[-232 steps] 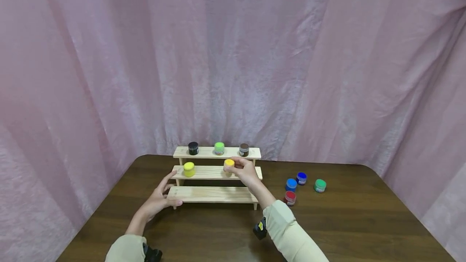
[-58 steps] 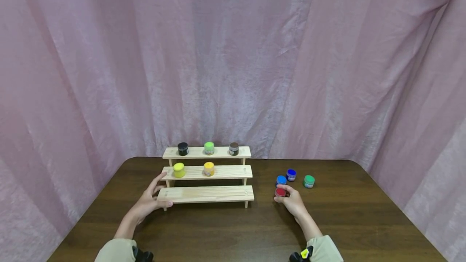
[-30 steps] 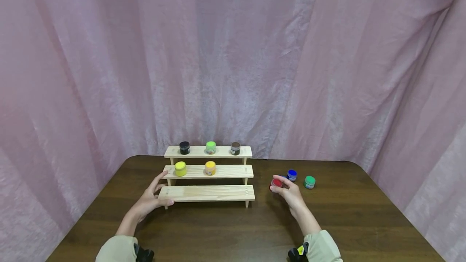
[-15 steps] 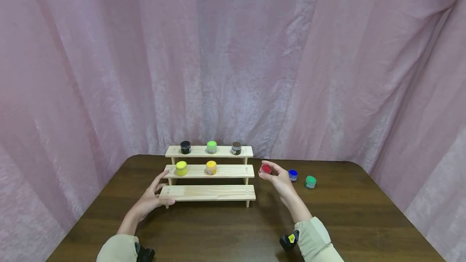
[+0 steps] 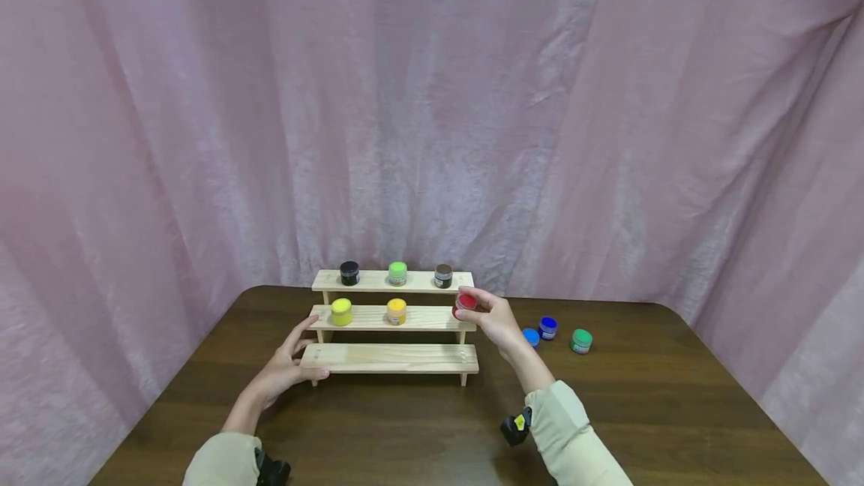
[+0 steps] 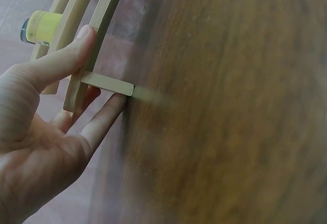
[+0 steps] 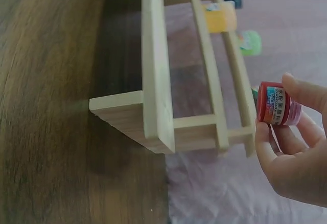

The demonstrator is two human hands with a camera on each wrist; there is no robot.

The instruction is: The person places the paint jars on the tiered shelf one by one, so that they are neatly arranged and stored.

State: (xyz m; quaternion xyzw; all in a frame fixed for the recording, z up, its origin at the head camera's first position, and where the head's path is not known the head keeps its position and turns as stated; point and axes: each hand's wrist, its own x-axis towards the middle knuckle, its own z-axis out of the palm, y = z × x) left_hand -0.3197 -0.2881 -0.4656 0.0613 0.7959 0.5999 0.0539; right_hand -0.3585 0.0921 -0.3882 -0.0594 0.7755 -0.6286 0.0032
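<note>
My right hand (image 5: 498,321) pinches a small red paint jar (image 7: 274,104) between thumb and fingers, at the right end of the middle shelf of a three-tier wooden display rack (image 5: 389,358). In the right wrist view a printed label shows on the jar. At the rack's left end, my left hand (image 5: 282,372) grips the bottom tier, thumb on the board and fingers around its end by the leg (image 6: 108,83). A yellow jar (image 5: 341,312) and an orange-yellow jar (image 5: 396,312) stand on the middle shelf.
Black (image 5: 349,273), light green (image 5: 397,274) and brown (image 5: 442,276) jars stand along the top shelf. Right of the rack, on the dark wooden table (image 5: 648,396), are light blue (image 5: 531,337), dark blue (image 5: 548,328) and green (image 5: 581,341) jars. A pink curtain (image 5: 432,111) hangs behind.
The orange-yellow jar was set down on the middle shelf. My right hand then picked the red jar off the table and carried it left to that shelf. My left hand stayed on the rack.
</note>
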